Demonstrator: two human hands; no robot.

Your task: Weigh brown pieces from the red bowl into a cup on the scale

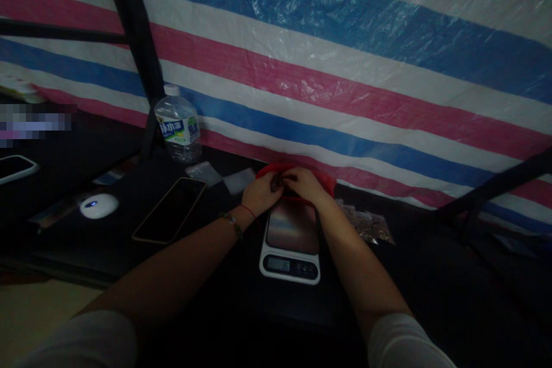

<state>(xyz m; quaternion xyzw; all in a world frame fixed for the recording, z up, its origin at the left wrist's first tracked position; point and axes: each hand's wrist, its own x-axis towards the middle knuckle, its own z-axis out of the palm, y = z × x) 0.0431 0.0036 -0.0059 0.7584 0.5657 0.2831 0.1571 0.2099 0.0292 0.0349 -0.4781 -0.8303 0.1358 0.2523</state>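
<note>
Behind a white kitchen scale [290, 277] lies a red plastic bag [330, 183], and both of my hands are at its opening. My left hand [260, 192], with a beaded bracelet and a red string at the wrist, is closed with its fingers curled inward beside a small dark mass. Close against it, my right hand [304, 184] has bent fingers pinched together over the same spot. What the fingers hold is too dark and small to name. The scale's plate shows bare below the hands, and its display is lit but unreadable.
Small clear bags with brown contents [365, 224] lie right of the scale. Flat clear bags [238, 180], a phone [170, 211], a large plastic bottle [179, 126] and a white rounded device [99, 206] are to the left. A striped plastic sheet [302, 75] rises behind.
</note>
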